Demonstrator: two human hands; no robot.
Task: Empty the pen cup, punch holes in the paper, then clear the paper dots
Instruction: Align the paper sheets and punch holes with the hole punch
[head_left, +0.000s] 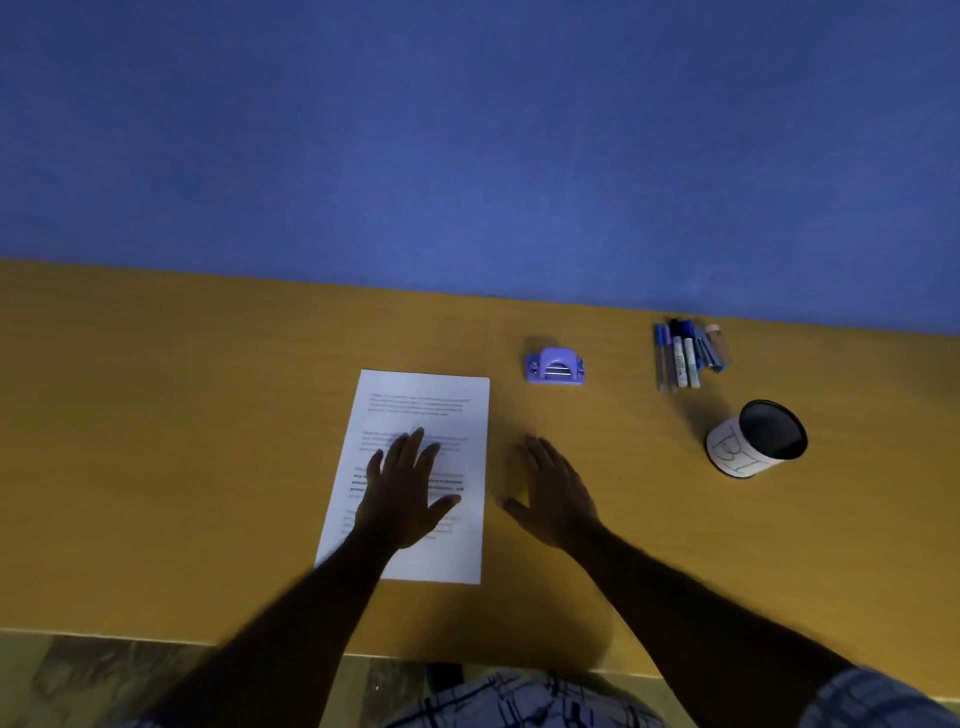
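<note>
Two hands lie with fingers spread: left hand (402, 488) flat on the printed paper (410, 475), right hand (556, 493) empty on the yellow surface (182, 441) beside it; farther right stands the emptied pen cup (756, 439), with hole punch (555, 366) and pens (688, 353) beyond, near the blue wall (467, 145).

Office desk (156, 415); printed paper (415, 405), hole punch (555, 366), pens (688, 353), pen cup (756, 439).
</note>
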